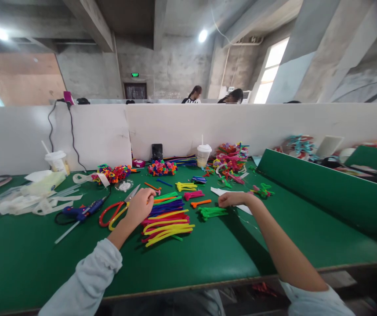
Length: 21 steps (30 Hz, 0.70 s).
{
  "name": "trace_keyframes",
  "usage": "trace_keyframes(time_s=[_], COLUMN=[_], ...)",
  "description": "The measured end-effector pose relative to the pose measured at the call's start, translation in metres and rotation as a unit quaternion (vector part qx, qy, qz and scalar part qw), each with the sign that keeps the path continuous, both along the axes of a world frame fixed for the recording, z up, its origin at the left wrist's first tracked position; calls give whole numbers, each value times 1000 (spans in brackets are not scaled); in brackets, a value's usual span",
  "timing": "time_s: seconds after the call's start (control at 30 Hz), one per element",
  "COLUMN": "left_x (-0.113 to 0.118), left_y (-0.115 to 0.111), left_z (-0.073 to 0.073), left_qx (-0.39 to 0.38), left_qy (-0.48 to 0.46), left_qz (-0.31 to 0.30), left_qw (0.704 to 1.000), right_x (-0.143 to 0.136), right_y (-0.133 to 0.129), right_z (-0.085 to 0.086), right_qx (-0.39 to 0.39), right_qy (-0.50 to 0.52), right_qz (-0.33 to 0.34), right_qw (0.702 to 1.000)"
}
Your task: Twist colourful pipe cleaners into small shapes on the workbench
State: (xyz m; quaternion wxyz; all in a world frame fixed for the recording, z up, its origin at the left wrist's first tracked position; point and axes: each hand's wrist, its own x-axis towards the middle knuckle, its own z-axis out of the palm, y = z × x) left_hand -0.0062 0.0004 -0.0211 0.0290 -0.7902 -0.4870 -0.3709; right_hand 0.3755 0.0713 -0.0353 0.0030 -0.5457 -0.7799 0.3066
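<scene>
"Roughly, left hand (142,205)?"
"Curled beside the far-left part of the stems (167,221), which lay crosswise on the table (204,259). Grip: couldn't tell."
"Right hand (233,200)?"
"Folded, hold unclear. Nearer the green bundle (212,213), which lay crosswise, just left and nearside."

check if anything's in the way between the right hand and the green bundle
Nothing visible stands between them: the right hand is right by the near end of the green bundle, though whether they touch is unclear. The white sheet shows behind the hand, not in that gap.
</scene>
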Motion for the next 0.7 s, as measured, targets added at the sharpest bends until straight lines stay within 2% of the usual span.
trace_keyframes(time_s=[0.1, 0.2, 0.3, 0.4, 0.5, 0.6, 0.7], left_x=[0, 0, 1, 1, 2, 2, 2], left_y=[0, -1, -5, -10, -14, -16, -18], left_z=[0, 2, 5, 7, 8, 9, 12], left_qx=[0, -12, -35, -67, -97, -106, -110], left_qy=[3, 9, 41, 105, 162, 202, 214], left_qz=[2, -3, -42, -82, -107, -123, -145], left_qw=[1000, 1000, 998, 989, 976, 966, 960], right_x=[-4, -15, -38, -73, -114, -152, -180], right_y=[0, -3, -10, -21, -36, -47, -53], right_z=[6, 18, 33, 46, 53, 51, 43], right_qx=[0, 80, 137, 178, 170, 145, 152], right_qy=[-15, -9, 21, 50, 88, 98, 99], right_qz=[-1, -27, -17, 27, 102, 187, 236], right_qw=[1000, 996, 990, 982, 976, 967, 955])
